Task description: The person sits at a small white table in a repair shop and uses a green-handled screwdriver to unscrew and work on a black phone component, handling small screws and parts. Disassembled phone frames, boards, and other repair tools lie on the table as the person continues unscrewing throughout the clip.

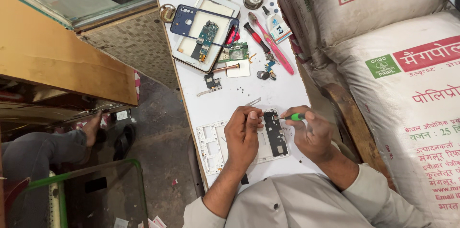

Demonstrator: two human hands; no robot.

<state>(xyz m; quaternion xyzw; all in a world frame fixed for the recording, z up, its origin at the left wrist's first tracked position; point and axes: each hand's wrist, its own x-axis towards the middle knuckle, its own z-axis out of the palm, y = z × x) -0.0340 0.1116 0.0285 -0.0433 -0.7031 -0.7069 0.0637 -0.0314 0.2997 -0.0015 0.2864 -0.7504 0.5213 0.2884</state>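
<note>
We work at a narrow white desk [225,98], with large printed sacks [407,79] stacked along our right. At the far end lies a white tablet frame [184,50] with a blue phone shell [184,19] across it and a small circuit board [207,34] on top. Beside them lie a pink-handled tool [275,48] and a red-and-black screwdriver [256,36]. Near us, the opened white phone frame [211,144] lies flat on the desk. Our left hand [243,137] presses down on it, fingers spread and holding nothing. Our right hand [310,129] has its grip closed around a green-handled screwdriver [296,117], tip touching the frame's dark board strip [277,137]. Metal tweezers [254,101] lie just beyond.
</note>
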